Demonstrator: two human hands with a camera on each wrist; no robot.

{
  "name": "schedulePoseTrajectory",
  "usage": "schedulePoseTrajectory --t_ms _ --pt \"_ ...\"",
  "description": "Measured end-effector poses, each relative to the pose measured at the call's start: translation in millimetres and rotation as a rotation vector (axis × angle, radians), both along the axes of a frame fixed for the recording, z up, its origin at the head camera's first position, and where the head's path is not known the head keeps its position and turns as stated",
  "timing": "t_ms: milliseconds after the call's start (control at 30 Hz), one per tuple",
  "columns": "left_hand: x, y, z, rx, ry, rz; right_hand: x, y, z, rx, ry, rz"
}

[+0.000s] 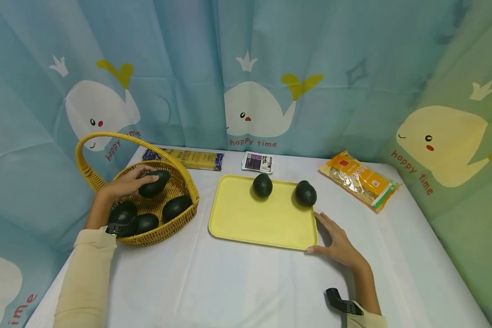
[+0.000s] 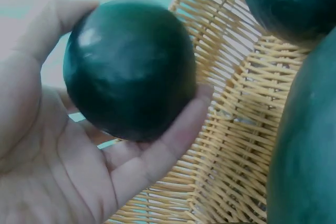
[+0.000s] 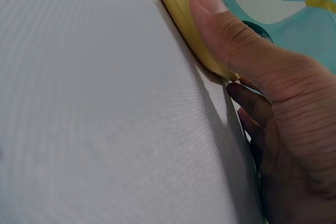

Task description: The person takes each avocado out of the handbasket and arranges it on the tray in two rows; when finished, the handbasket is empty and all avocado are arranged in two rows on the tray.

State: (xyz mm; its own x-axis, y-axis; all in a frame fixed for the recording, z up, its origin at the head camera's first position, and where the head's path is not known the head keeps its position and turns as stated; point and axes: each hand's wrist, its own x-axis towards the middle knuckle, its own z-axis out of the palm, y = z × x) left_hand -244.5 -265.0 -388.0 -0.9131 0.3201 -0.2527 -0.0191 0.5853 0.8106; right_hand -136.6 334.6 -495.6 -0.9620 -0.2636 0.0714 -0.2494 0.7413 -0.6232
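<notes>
In the head view, my left hand (image 1: 125, 184) grips a dark green avocado (image 1: 155, 183) over the yellow wicker basket (image 1: 147, 239). The left wrist view shows thumb and fingers curled round this glossy avocado (image 2: 131, 69). Three more avocados lie in the basket, one (image 1: 177, 208) of them by its right wall. My right hand (image 1: 340, 246) is at the near right corner of the yellow tray (image 1: 246, 223), thumb at the front rim and extended fingers along the right side. Toward the tray's back stand two avocados, one (image 1: 262, 186) near the middle and another (image 1: 305, 194) at the right rim.
Behind the basket lies a long yellow-and-blue packet (image 1: 192, 159). A small white-and-purple packet (image 1: 257, 162) is just behind the tray. At the back right rests an orange bag (image 1: 358, 180). The basket's tall handle (image 1: 137, 136) arches above it, and a curtain (image 1: 188, 82) hangs behind the table.
</notes>
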Motion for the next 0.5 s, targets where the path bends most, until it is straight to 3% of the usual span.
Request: schedulePoseTrajectory --t_ms 133,267,500 --pt "4.8 -0.1 1.5 0.192 -0.005 -0.005 0.0 -0.1 -1.2 0.002 -0.006 0.003" --pt "6.0 -1.1 1.3 0.326 -0.004 -0.039 0.1 -0.9 0.2 0.002 -0.013 0.002" --pt "8.6 -0.6 -1.4 0.425 -0.05 -0.03 -0.6 -1.0 0.2 0.009 -0.03 -0.012"
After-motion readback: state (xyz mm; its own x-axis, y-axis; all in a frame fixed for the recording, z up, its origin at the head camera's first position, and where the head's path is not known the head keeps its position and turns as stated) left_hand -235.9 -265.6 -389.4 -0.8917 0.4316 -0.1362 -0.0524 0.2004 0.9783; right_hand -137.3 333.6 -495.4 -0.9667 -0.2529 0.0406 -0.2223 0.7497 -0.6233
